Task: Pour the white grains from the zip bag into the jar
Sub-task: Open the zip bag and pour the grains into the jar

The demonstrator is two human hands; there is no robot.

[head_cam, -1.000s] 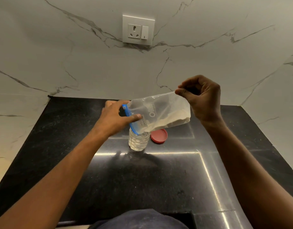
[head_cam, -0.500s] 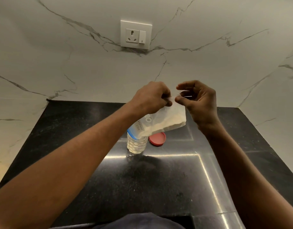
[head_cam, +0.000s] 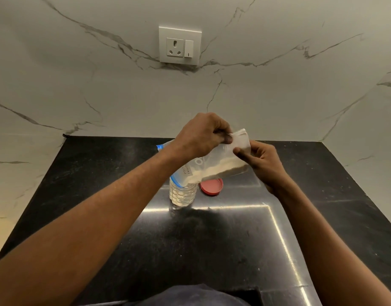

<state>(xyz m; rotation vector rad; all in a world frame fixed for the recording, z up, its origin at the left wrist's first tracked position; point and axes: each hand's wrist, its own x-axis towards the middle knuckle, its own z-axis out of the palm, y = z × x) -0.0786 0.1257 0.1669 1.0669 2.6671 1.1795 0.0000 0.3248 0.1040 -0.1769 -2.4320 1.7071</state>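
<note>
A black counter (head_cam: 102,195) (glossy, with bright streaks of reflected light) carries a clear jar (head_cam: 182,194) holding white grains; a red lid (head_cam: 212,187) lies flat just beside it.

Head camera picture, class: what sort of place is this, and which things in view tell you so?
Probably a home kitchen: a polished black stone counter set into a corner, white marble-look walls with a socket and switch plate, and a jar being filled with grains.

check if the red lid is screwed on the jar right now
No, the red lid lies flat on the black counter just right of the jar, whose mouth is taken by the zip bag.
</note>
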